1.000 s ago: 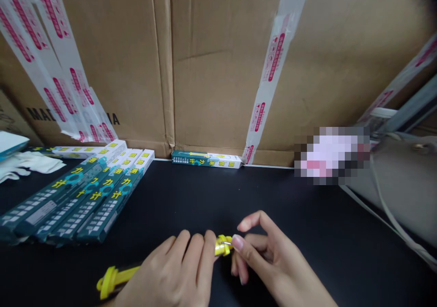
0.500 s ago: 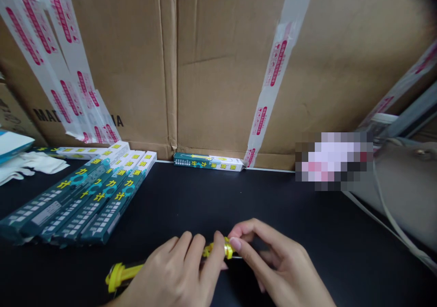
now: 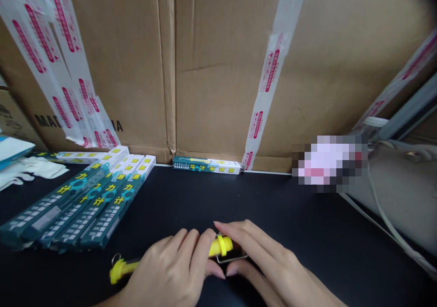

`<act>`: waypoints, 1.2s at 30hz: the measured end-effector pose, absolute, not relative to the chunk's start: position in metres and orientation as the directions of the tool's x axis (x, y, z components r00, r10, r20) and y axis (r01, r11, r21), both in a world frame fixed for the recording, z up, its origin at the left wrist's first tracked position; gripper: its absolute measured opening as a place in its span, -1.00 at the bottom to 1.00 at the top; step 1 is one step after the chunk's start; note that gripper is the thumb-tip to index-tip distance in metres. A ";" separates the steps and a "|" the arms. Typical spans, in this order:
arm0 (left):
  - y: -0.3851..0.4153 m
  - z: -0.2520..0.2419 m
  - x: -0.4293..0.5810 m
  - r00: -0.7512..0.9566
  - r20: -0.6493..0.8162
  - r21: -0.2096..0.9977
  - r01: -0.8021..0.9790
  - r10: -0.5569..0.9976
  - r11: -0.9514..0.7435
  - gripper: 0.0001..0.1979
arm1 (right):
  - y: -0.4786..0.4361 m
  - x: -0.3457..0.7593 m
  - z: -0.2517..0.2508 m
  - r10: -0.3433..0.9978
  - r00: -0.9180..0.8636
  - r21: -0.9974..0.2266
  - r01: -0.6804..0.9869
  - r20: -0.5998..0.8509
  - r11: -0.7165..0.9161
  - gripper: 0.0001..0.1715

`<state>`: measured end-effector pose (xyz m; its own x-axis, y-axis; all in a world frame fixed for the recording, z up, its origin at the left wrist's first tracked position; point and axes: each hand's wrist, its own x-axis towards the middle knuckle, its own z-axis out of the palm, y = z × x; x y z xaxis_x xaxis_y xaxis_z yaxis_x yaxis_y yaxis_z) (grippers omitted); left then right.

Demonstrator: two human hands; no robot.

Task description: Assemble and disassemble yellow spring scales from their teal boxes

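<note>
A left hand wraps a slim yellow-ended tube low over a black table, its fingers closed around the middle so that both ends show. The grip appears meant to steady the tube, leaving its right end free for the right hand. There, the fingers arch over the yellow tip with the thumb below, parted by a modest gap around a bent metal wire; whether they pinch it firmly cannot be told. A small metal ring stands at the tube's other end. At left, green-and-white cartons lie side by side, presumably lined up to stay within reach, while a single carton rests along the foot of a taped cardboard box, probably set back to leave working room.
</note>
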<state>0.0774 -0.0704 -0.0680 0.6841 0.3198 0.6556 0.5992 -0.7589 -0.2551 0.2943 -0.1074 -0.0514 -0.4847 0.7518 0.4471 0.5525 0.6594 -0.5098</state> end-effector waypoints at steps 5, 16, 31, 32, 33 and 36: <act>-0.073 -0.066 0.080 0.709 0.623 -0.235 0.574 0.332 -0.785 -0.65 | -0.107 0.295 -0.054 0.738 -0.486 -0.392 0.634 0.468 0.666 -0.65; -0.078 -0.055 0.086 0.648 0.665 -0.228 0.650 0.372 -0.725 -0.55 | -0.106 0.282 -0.071 0.641 -0.478 -0.315 0.595 0.601 0.739 -0.54; -0.066 -0.068 0.068 0.722 0.540 -0.303 0.646 0.433 -0.700 -0.75 | -0.102 0.296 -0.063 0.712 -0.373 -0.377 0.653 0.595 0.657 -0.55; -0.064 -0.065 0.062 0.723 0.510 -0.291 0.654 0.465 -0.698 -0.78 | -0.100 0.300 -0.062 0.760 -0.320 -0.460 0.642 0.566 0.613 -0.57; -0.060 -0.061 0.056 0.720 0.468 -0.248 0.663 0.512 -0.706 -0.78 | -0.099 0.303 -0.061 0.807 -0.262 -0.546 0.623 0.529 0.560 -0.60; -0.045 -0.046 0.041 0.613 0.227 0.151 0.745 0.757 -0.649 -0.80 | -0.091 0.315 -0.059 0.948 -0.096 -0.813 0.491 0.305 0.312 -0.70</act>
